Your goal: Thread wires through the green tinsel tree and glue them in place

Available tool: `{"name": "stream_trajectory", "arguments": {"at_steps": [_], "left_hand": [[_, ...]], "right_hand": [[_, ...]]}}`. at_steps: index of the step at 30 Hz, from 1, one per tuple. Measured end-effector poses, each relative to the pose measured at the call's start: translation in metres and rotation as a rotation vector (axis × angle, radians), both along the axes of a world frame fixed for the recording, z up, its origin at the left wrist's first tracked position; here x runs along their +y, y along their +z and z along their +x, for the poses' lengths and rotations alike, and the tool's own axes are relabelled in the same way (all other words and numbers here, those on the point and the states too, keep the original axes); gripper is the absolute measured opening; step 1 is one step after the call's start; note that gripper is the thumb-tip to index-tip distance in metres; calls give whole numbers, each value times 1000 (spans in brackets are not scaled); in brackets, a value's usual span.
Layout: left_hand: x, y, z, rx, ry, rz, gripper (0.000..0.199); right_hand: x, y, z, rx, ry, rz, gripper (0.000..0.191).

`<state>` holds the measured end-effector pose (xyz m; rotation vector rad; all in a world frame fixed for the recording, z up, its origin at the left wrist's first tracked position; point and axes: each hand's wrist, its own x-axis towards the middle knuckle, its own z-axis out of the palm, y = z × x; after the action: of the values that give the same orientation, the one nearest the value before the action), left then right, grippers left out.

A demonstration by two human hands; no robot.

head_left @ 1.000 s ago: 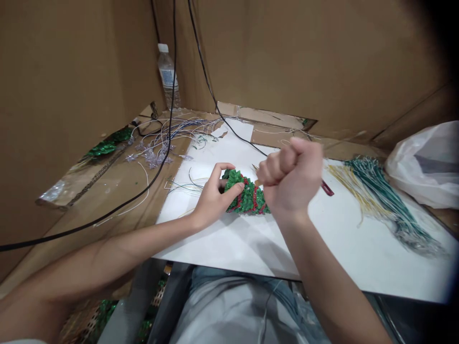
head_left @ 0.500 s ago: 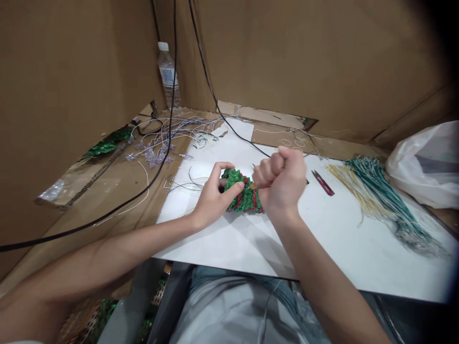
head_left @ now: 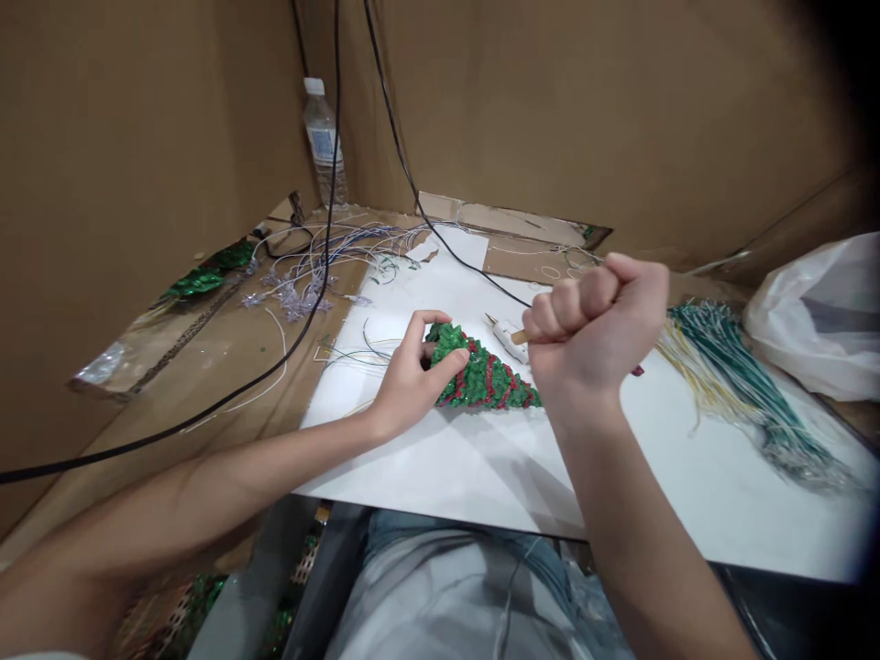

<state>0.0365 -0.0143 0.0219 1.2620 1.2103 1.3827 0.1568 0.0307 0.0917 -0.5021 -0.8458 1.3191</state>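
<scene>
A green cone-shaped Christmas tree ornament [head_left: 485, 378] with red garland lies on its side on the white board [head_left: 426, 467]. My left hand [head_left: 426, 362] is closed around its wide end, thumb on top. My right hand [head_left: 598, 321] is a fist raised to the right of the tree's narrow end, apart from it. From that fist pokes a short tan, wood-coloured piece [head_left: 521, 337]; the rest of it is hidden. Behind it lies a white tool with a pointed metal tip [head_left: 505, 332], partly covered by the fist.
Green-and-white wire bundles [head_left: 749, 376] and yellow wires [head_left: 694, 376] lie at right, by a white plastic bag [head_left: 818, 312]. Star lights [head_left: 295, 293] with wires lie back left, near a water bottle [head_left: 323, 142]. Black cables [head_left: 326, 266] hang across the view. A red handle end [head_left: 637, 370] shows beside my right wrist.
My right hand has moved right and slightly up, away from the tree, with the tan piece still in it. The tree's narrow end and the white tool now show. My left hand stays put.
</scene>
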Motion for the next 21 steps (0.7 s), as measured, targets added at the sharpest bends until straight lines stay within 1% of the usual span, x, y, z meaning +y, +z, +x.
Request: {"name": "stream_trajectory", "arguments": {"at_steps": [3,4,9,13,15,18,21], "left_hand": [[0,0,0,16,18,7,31],[0,0,0,20,24,6,31],[-1,1,1,25,14,-5,31],[-1,1,2,39,24,9,31],[-1,0,1,35,21,3,31],[-2,0,1,25,12,-5,31],[-2,0,1,31,18,7,31]], "right_hand": [[-2,-3,-3,-33,46,-84,51],[-2,-4,-4,-39,60,-89,52],[-2,-1,-3,-28,12,-7,53],[-1,-3,-4,-63,42,-56,55],[0,-3,-3,-57,25,-42,55],[0,-1,-1,-25,-12,-1,50],[-1,-2,-3,-23,29,-39,47]]}}
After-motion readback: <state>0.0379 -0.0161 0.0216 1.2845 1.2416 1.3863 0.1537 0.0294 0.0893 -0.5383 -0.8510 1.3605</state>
